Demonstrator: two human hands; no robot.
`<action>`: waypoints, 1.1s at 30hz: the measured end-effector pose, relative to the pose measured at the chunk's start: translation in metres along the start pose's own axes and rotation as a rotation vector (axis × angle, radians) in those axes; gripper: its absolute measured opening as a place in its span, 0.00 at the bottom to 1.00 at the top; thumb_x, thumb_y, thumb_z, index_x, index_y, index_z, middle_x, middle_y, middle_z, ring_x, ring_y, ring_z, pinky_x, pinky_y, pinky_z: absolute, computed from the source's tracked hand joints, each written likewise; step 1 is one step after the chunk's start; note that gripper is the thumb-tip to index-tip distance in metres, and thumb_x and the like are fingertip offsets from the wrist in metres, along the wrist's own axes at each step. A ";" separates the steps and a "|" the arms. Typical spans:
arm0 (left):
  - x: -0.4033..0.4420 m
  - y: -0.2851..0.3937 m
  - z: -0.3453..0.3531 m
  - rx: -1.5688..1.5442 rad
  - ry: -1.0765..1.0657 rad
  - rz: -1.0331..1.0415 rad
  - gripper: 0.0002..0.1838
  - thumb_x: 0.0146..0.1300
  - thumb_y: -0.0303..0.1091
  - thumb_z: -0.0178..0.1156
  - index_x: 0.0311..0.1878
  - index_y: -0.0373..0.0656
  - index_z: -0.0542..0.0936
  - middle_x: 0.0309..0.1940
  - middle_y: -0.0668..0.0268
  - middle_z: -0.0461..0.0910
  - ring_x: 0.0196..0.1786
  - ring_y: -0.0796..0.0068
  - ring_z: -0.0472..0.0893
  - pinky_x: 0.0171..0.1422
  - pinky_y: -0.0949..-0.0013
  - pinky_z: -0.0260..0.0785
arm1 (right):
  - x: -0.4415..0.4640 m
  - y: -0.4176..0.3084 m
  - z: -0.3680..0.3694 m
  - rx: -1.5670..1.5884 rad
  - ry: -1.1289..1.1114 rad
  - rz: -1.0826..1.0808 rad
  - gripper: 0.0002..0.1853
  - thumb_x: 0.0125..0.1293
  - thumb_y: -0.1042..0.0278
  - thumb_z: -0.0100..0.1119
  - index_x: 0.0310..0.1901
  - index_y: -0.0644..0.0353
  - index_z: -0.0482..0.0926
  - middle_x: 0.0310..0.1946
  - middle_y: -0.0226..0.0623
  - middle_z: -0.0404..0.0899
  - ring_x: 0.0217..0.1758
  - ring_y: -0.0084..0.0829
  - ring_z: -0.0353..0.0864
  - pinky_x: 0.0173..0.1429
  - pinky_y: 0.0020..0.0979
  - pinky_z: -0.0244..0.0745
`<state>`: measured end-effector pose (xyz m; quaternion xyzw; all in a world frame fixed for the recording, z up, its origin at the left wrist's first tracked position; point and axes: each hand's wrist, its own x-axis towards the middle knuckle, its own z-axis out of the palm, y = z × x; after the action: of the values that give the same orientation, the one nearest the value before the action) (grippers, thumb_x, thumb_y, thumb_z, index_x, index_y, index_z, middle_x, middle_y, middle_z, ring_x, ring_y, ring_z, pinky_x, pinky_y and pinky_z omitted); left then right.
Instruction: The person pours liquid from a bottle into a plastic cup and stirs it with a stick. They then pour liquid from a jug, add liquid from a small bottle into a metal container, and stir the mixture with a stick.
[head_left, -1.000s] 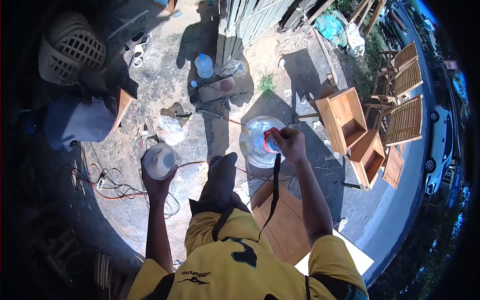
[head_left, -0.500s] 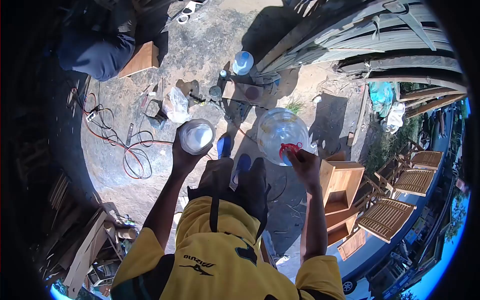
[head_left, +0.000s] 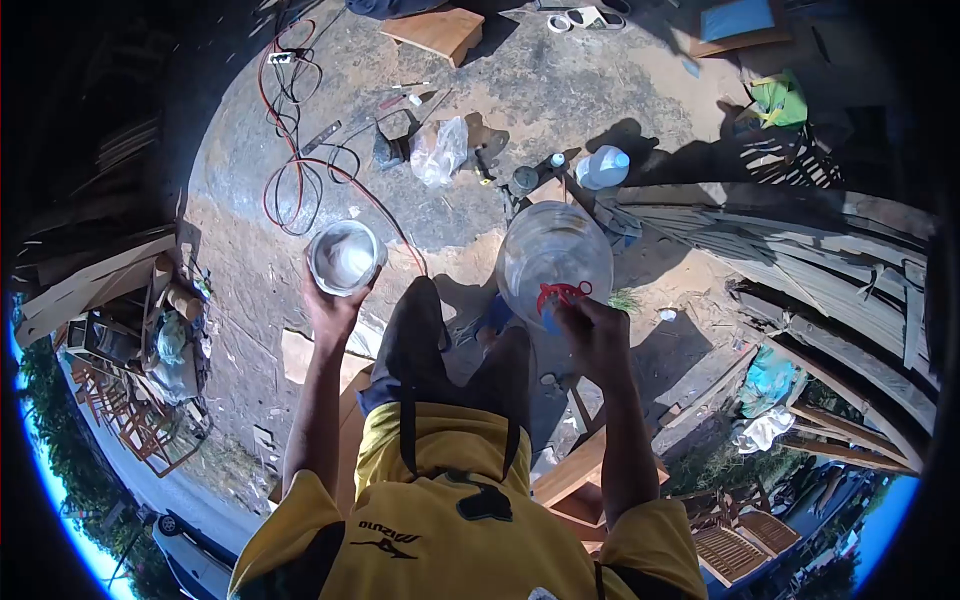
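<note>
My left hand (head_left: 328, 308) is closed around the side of a round plastic tub (head_left: 318, 262), its open top facing up with white material inside. In my right hand (head_left: 597, 335) is the red handle (head_left: 556, 292) at the neck of a large clear plastic water bottle (head_left: 552, 238). The bottle hangs in front of my right leg, and the fingertips on the handle are partly hidden behind the hand. The tub and bottle are apart.
An orange cable (head_left: 392, 222) runs over the ground on the left. Ahead lie a clear plastic bag (head_left: 438, 155), a white jug (head_left: 603, 168) and a wooden piece (head_left: 440, 32). Stacked planks (head_left: 790, 240) line the right, and wooden furniture (head_left: 575, 475) stands close by my right side.
My view has swung to the right, and my legs have shifted as in a step. Both hands still hold the tub and the bottle, which now sit a little closer together.
</note>
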<state>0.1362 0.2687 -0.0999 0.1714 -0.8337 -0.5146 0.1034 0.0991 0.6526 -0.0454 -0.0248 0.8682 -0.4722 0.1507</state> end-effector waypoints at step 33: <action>0.199 -0.516 0.038 -0.237 -0.371 0.140 0.49 0.45 0.27 0.86 0.72 0.39 0.72 0.64 0.60 0.84 0.68 0.67 0.81 0.77 0.60 0.72 | 0.316 0.093 0.302 -0.327 0.266 -0.267 0.19 0.76 0.58 0.69 0.34 0.67 0.84 0.21 0.25 0.74 0.27 0.16 0.68 0.34 0.27 0.64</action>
<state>0.0326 0.0097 -0.5793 0.0022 -0.7820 -0.6233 0.0031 -0.1065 0.3998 -0.3515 -0.1010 0.9342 -0.3404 -0.0343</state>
